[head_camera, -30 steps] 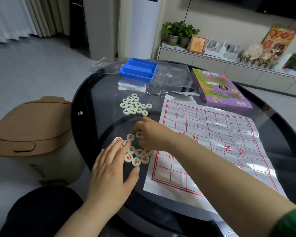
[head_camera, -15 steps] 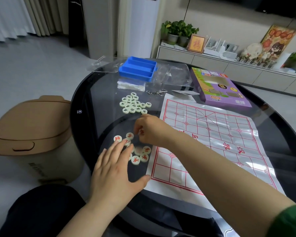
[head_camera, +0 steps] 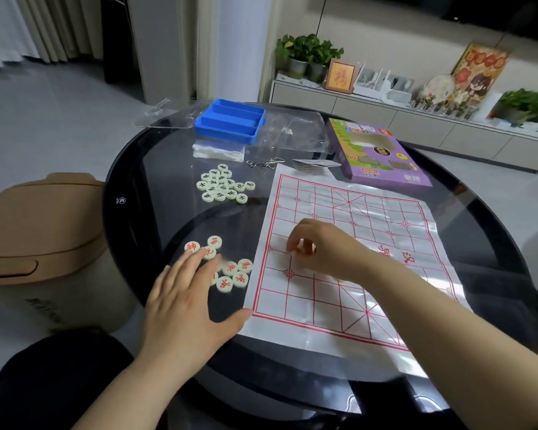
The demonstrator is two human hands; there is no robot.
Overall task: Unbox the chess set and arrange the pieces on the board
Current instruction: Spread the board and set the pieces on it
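A white paper board with red grid lines (head_camera: 364, 243) lies on the round dark glass table (head_camera: 156, 193). Left of it sit two heaps of round cream pieces: red-lettered ones (head_camera: 230, 270) near me, dark-lettered ones (head_camera: 224, 186) farther back. My left hand (head_camera: 184, 302) lies flat with straight fingers over the red-lettered heap, hiding part of it. My right hand (head_camera: 320, 249) hovers over the board's left columns, its curled fingers pinching a red-lettered piece (head_camera: 305, 248), which is blurred and mostly hidden.
A blue plastic tray (head_camera: 230, 121), clear plastic packaging (head_camera: 292, 135), a small white bag (head_camera: 218, 150), a metal clip (head_camera: 263, 163) and a purple game box (head_camera: 379, 156) lie at the table's far side. A tan lidded bin (head_camera: 35, 231) stands left of the table.
My right hand picked a piece from the red-lettered heap and moved right, onto the board. My left hand stayed on the heap, sliding slightly.
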